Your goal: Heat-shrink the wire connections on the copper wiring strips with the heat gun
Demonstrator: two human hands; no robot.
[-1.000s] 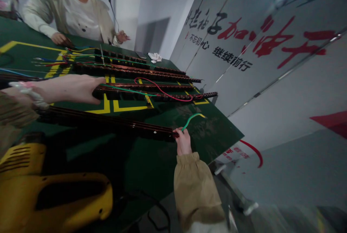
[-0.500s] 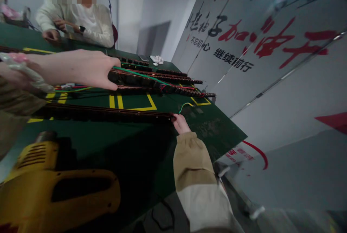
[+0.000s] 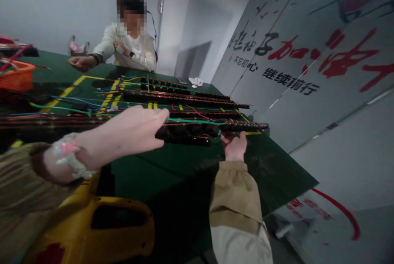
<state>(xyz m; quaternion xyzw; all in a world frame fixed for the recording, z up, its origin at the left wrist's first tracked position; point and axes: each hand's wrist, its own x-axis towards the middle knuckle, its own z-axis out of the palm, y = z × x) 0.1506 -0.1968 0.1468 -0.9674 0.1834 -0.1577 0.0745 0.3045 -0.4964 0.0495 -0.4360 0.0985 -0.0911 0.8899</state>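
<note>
My left hand (image 3: pixel 138 128) is closed around a long dark strip (image 3: pixel 246 126) lined with copper wire, at the middle of the table. A green wire (image 3: pixel 197 121) runs along its top from my fingers toward the right. My right hand (image 3: pixel 234 147) is at the strip's right part, fingers curled against its lower edge beside a short green piece; its fingertips are partly hidden. Just under and in front of it a second dark strip (image 3: pixel 201 141) shows its end. A yellow heat gun (image 3: pixel 123 231) lies at the near left, partly covered by my left sleeve.
More copper-lined strips (image 3: pixel 191 99) lie on the green table (image 3: pixel 178 178), with yellow tape lines and loose coloured wires. An orange basket (image 3: pixel 18 76) stands at the left. A person (image 3: pixel 135 46) sits across the table. A white cloth (image 3: pixel 195 81) lies at the back.
My left hand has brought the strip with the green wire toward me, over the nearer strip. My right hand has left the nearer strip's end and moved to the raised strip. My view has shifted left.
</note>
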